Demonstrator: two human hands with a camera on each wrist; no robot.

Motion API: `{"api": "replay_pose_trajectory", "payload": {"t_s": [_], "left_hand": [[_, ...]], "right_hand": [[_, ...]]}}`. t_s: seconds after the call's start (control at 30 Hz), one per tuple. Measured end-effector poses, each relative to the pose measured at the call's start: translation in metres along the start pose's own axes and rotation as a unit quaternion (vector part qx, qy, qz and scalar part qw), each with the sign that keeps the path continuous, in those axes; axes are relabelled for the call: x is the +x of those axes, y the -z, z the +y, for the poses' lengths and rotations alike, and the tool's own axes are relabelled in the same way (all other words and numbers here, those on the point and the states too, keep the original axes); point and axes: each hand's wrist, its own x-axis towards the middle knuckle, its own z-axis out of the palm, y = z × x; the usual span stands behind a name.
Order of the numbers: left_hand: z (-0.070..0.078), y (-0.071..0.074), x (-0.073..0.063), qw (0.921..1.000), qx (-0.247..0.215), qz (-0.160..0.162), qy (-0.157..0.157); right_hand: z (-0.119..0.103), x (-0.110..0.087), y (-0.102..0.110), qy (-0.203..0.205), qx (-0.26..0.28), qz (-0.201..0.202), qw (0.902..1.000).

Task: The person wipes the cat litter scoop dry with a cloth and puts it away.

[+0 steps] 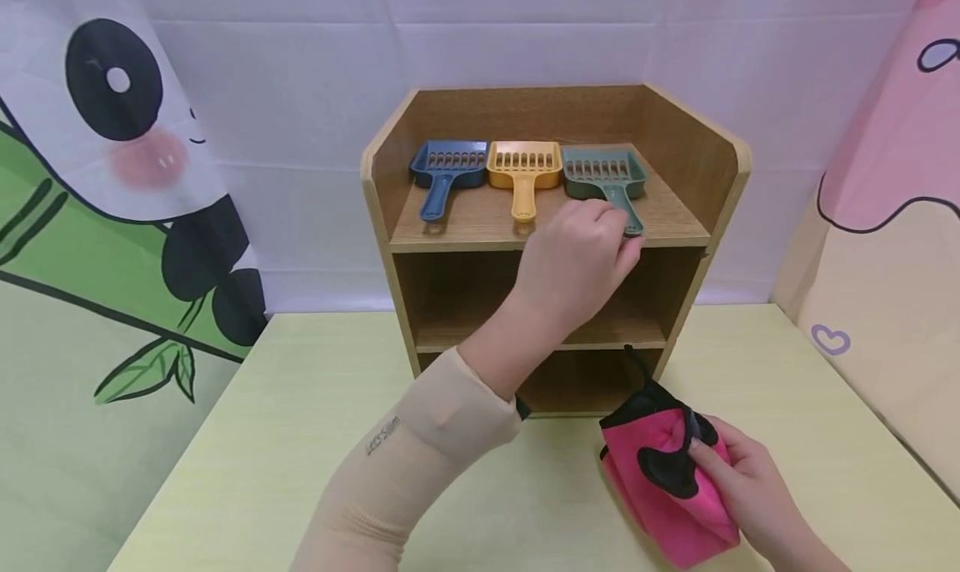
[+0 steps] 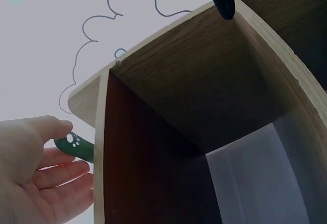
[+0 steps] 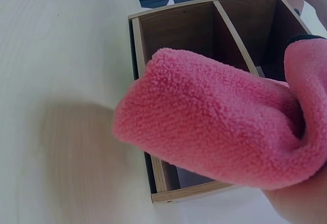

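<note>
On the top shelf of a wooden unit lie three slotted litter scoops: a blue one (image 1: 448,162), a yellow one (image 1: 524,165) and a green one (image 1: 606,173) at the right. My left hand (image 1: 573,259) reaches up to the green scoop and pinches the end of its handle (image 2: 76,146) between thumb and fingers. Lower right, over the table, my right hand (image 1: 753,489) grips a folded pink fleecy towel (image 1: 675,518) with black trim and a black loop. In the right wrist view the towel (image 3: 204,117) hides most of that hand.
The wooden shelf unit (image 1: 551,245) stands toward the back of the pale table (image 1: 247,480), with two lower compartments facing me. Raised side walls flank its top shelf. Behind hangs a pale cloth backdrop (image 1: 300,130) with printed cartoon figures at both sides.
</note>
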Motion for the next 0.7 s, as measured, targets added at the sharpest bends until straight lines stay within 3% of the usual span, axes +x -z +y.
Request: {"api": "replay_pose_trajectory", "payload": {"t_s": [0.4,0.53,0.6,0.7], "left_hand": [[-0.006,-0.01,0.012,0.9987,0.002,-0.043,0.026],[-0.007,-0.009,0.01,0.9981,-0.006,-0.049,0.036],[-0.007,-0.008,0.005,0.9992,-0.014,-0.025,0.029],[-0.008,-0.004,-0.009,0.9978,-0.03,0.059,-0.009]], "right_hand": [[0.0,-0.002,-0.006,0.027,0.038,-0.012,0.9988],[0.003,-0.001,-0.007,0.017,0.057,-0.017,0.9981],[0.006,0.0,-0.006,-0.004,0.076,-0.022,0.9968],[0.013,0.006,-0.003,-0.061,0.118,-0.05,0.9899]]}}
